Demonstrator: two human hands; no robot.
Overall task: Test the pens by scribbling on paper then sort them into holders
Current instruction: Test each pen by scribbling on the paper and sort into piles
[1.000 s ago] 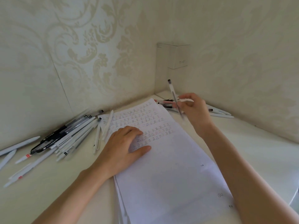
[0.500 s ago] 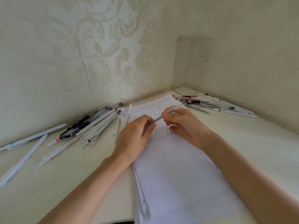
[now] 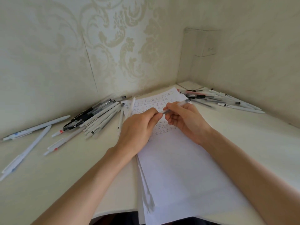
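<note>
While both hands meet over the written part of the paper, I have one translucent pen between them, lifted just above the sheet. My right hand curls around its barrel, and my left hand pinches the near end with thumb and fingertips; whether that end is a cap I cannot tell. Its long axis runs from the left hand up and away to the right, the dark end pointing toward the far pen pile. I judge uncapping is the step in hand, so the pull should follow that axis, hands parting. A left pen pile lies on the counter.
</note>
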